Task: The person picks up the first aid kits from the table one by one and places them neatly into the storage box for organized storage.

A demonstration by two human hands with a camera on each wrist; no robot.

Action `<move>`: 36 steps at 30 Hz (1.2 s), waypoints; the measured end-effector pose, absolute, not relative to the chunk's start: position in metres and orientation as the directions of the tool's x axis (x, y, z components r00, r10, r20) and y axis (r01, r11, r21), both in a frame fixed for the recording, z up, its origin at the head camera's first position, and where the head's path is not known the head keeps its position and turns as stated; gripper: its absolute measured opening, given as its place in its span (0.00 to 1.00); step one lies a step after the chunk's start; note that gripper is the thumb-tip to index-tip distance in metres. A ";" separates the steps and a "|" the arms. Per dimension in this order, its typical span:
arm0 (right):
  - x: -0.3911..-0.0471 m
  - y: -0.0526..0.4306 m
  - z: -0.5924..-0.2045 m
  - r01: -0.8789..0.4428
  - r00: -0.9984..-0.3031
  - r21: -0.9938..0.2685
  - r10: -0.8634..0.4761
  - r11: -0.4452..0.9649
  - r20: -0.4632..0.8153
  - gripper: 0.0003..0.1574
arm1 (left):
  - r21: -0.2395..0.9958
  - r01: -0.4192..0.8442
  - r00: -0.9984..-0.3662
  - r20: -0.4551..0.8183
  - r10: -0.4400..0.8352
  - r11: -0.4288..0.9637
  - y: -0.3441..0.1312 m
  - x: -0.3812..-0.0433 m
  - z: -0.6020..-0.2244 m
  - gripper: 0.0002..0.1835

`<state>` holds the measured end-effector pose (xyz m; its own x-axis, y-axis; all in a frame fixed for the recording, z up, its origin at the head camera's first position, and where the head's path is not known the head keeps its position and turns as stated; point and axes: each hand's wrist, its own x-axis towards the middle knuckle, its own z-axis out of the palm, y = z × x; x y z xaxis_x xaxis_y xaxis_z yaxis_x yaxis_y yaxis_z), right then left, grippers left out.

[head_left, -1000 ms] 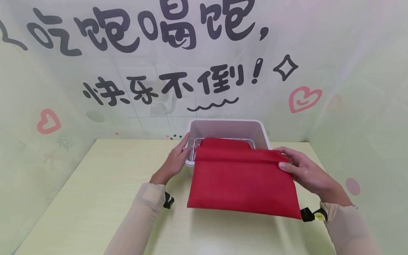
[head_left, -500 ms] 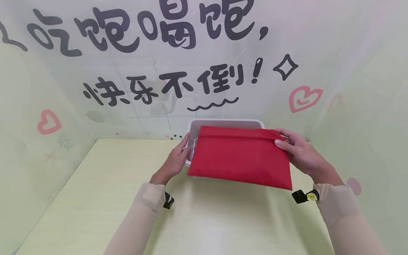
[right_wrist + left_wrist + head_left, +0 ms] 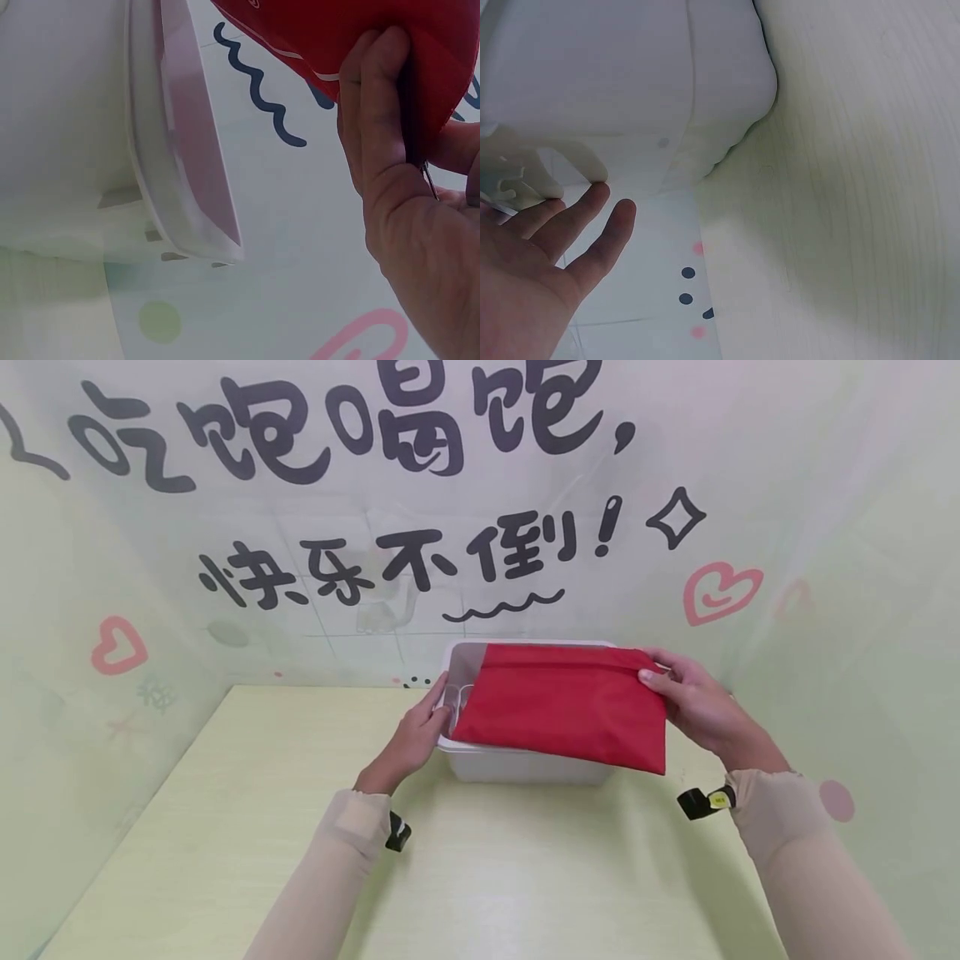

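A red fabric pouch hangs tilted over the white plastic bin, covering most of its opening. My right hand pinches the pouch at its upper right corner, thumb on top and fingers beneath. In the right wrist view, the fingers press against the pouch's underside, and a thin metal piece shows beside them. My left hand holds the bin's left rim, thumb at the inner side. From the left wrist view, that hand's fingertips touch the outside under the rim. Most of the bin's inside is hidden by the pouch.
Clear, pale-edged items show inside the bin's left end. The bin stands on a light wooden table near its back edge. Behind rises a pale wall sheet printed with black characters and pink hearts.
My right hand has moved the red pouch forward, away from me, and slightly left, further over the bin. The bin's front side now shows below it. My left hand stays at the rim.
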<state>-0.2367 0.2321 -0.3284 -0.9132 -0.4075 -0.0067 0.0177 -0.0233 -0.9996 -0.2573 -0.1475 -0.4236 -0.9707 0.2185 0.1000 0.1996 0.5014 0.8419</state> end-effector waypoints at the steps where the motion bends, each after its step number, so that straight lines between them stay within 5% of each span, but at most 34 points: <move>1: -0.238 0.231 -0.328 0.020 -0.916 -1.000 -0.400 -0.016 -0.012 0.30 | 0.843 0.199 -0.971 0.101 0.216 0.499 -0.147 -0.257 -0.423 0.29; 26: -0.281 0.198 -0.343 0.076 -0.920 -0.994 -0.380 0.078 -0.101 0.30 | 0.841 0.213 -0.967 0.109 0.230 0.498 -0.146 -0.258 -0.423 0.29; 36: -0.283 0.190 -0.343 0.010 -0.986 -0.906 -0.147 0.422 -0.079 0.37 | 0.844 0.208 -0.968 0.104 0.230 0.495 -0.147 -0.255 -0.422 0.29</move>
<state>-0.2828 0.1900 -0.3427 -0.9860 -0.1467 -0.0788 0.0097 0.4221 -0.9065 -0.2548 -0.1470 -0.4215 -0.9676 0.2301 0.1039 0.2083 0.4951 0.8435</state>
